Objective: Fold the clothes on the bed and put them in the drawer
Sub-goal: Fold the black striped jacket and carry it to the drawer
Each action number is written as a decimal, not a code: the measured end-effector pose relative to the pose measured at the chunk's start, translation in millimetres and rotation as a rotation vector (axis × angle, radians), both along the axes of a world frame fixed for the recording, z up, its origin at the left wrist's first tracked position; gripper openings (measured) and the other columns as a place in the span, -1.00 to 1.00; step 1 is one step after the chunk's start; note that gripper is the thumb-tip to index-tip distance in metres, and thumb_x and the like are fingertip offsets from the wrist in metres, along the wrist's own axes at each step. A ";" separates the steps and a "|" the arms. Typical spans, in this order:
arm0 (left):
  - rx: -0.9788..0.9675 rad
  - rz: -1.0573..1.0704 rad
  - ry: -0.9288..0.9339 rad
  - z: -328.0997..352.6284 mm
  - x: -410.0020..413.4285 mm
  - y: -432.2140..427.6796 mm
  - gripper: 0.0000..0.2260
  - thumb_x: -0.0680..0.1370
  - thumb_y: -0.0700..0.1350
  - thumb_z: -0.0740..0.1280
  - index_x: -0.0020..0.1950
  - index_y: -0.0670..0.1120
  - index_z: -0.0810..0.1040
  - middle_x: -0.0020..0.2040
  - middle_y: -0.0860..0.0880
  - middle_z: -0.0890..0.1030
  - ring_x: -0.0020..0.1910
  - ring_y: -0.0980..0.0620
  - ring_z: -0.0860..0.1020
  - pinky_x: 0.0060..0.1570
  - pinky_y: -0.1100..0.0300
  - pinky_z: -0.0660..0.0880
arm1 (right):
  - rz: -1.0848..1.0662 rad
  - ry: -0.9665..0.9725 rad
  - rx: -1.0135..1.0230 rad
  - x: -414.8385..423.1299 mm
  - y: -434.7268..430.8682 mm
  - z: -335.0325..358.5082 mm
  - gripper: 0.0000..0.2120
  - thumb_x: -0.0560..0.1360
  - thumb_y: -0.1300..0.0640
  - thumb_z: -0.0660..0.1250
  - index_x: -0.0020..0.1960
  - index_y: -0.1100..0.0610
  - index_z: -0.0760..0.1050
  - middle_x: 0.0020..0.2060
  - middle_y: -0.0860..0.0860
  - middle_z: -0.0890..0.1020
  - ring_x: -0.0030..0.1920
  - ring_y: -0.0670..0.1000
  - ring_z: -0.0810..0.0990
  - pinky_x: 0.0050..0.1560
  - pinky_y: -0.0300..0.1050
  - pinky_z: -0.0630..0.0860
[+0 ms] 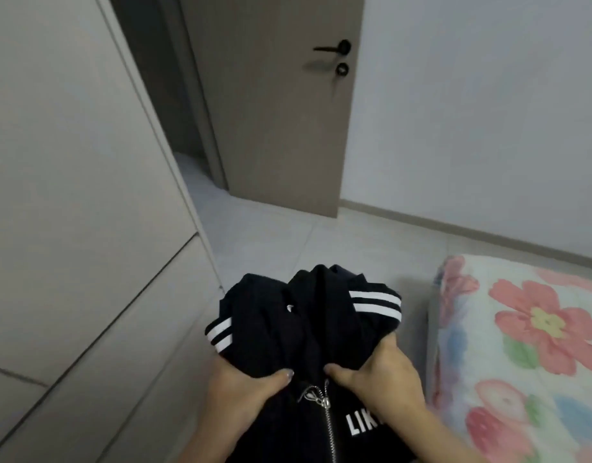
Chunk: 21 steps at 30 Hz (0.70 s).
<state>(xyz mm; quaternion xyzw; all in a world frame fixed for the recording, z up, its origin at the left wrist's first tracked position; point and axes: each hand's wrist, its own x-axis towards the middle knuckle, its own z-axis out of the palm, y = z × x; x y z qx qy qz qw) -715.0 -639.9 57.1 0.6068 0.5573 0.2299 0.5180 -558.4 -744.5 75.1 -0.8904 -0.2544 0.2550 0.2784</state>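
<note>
A folded black jacket (298, 325) with white stripes on its cuffs, a silver zipper and white lettering is carried in front of me, above the tiled floor. My left hand (241, 392) grips its left side with the thumb on top. My right hand (385, 379) grips its right side, thumb pressed near the zipper. The bed (528, 355) with a floral cover lies at the lower right. A white wardrobe with flat drawer fronts (97, 335) stands at the left, and its drawers look closed.
A brown door (278, 105) with a black handle stands ajar straight ahead. A white wall (488, 105) runs behind the bed. Light floor tiles (271, 235) stretch between the wardrobe and the bed.
</note>
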 end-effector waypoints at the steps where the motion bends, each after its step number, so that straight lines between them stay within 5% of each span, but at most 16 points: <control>1: 0.006 0.058 0.014 -4.8 -11.2 1.5 -0.33 0.06 -0.03 0.61 0.10 0.14 0.44 -0.01 0.15 0.57 0.01 0.10 0.55 0.06 0.14 0.45 | 0.036 0.009 0.004 -4.3 8.0 -5.5 -0.16 0.12 -0.26 0.49 0.22 0.05 0.21 0.04 -0.02 0.58 0.09 0.07 0.58 -0.06 -0.15 0.43; 5: 0.038 0.250 0.078 -4.8 -38.5 -12.6 -0.20 0.05 0.06 0.60 0.22 0.06 0.36 0.15 0.08 0.53 0.14 0.03 0.51 0.22 -0.01 0.45 | 0.221 -0.003 -0.003 -6.3 31.1 -19.5 -0.18 0.10 -0.26 0.50 0.18 0.08 0.26 -0.01 -0.02 0.58 0.05 0.09 0.58 -0.15 -0.16 0.38; 11: 0.003 0.547 0.225 -14.3 -71.6 -53.8 -0.09 0.11 0.04 0.60 0.35 0.01 0.23 0.15 0.08 0.42 0.18 -0.02 0.47 0.12 0.15 0.40 | 0.567 0.038 -0.014 -31.4 53.4 -40.7 -0.17 0.12 -0.27 0.46 0.22 0.08 0.21 -0.14 -0.07 0.49 0.01 0.05 0.59 -0.19 -0.19 0.35; 15: -0.134 0.727 0.271 -36.1 -116.5 -68.9 -0.01 0.12 0.07 0.60 0.42 -0.05 0.15 0.16 0.00 0.43 0.13 -0.04 0.47 0.13 0.10 0.42 | 0.806 0.102 -0.128 -76.9 74.6 -58.5 -0.15 0.15 -0.30 0.42 0.24 0.10 0.17 0.02 -0.01 0.55 0.04 0.03 0.57 -0.11 -0.18 0.45; 21: -0.338 0.917 0.232 -75.9 -182.7 -75.7 -0.03 0.01 0.09 0.60 0.33 -0.17 0.32 -0.03 -0.03 0.52 -0.06 -0.05 0.52 0.04 0.05 0.47 | 0.980 0.190 -0.250 -148.9 105.1 -89.9 -0.03 0.14 -0.31 0.40 0.35 0.12 0.07 0.17 0.00 0.47 0.17 0.03 0.50 0.13 -0.15 0.45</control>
